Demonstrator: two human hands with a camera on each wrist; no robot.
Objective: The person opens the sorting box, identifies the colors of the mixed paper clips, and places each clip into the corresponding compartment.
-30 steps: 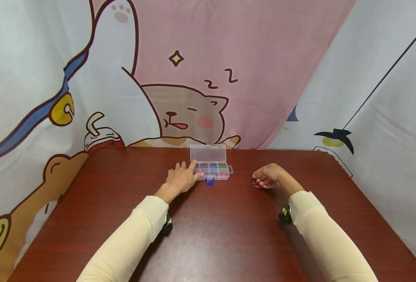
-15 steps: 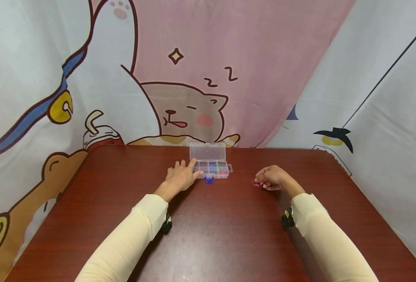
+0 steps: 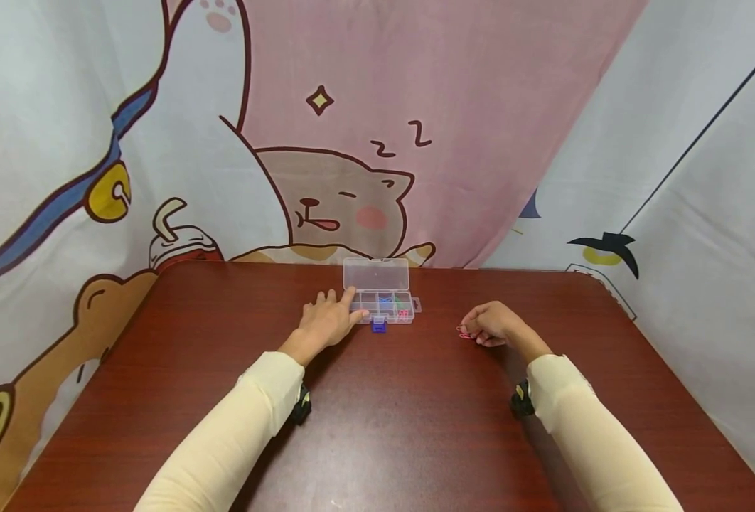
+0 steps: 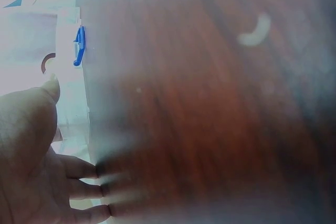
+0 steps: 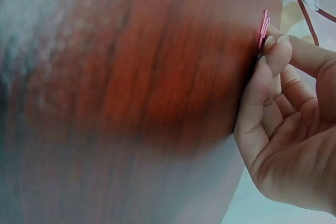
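My left hand [image 3: 325,319] lies with spread fingers at the left end of a clear compartment box [image 3: 414,317]. Its thumb touches the front wall and its index finger reaches the back left corner. The box lid [image 3: 376,275] stands raised, and a blue latch [image 3: 379,328] hangs at the front. Blue clips [image 3: 385,300], a bit of green and pink clips [image 3: 403,313] lie in the right-hand compartments. To the right of the box, my right hand [image 3: 494,324] pinches a pink paper clip [image 5: 263,27] at the table surface; its fingers partly hide it.
The brown wooden table [image 3: 377,419] extends to a printed cloth [image 3: 467,128] behind and at both sides. A hanging tab [image 3: 417,305] sticks out from the right end of the box.
My right hand has shifted very slightly to the right and its fingers have moved a little about the pink clips. My left hand stays on the box.
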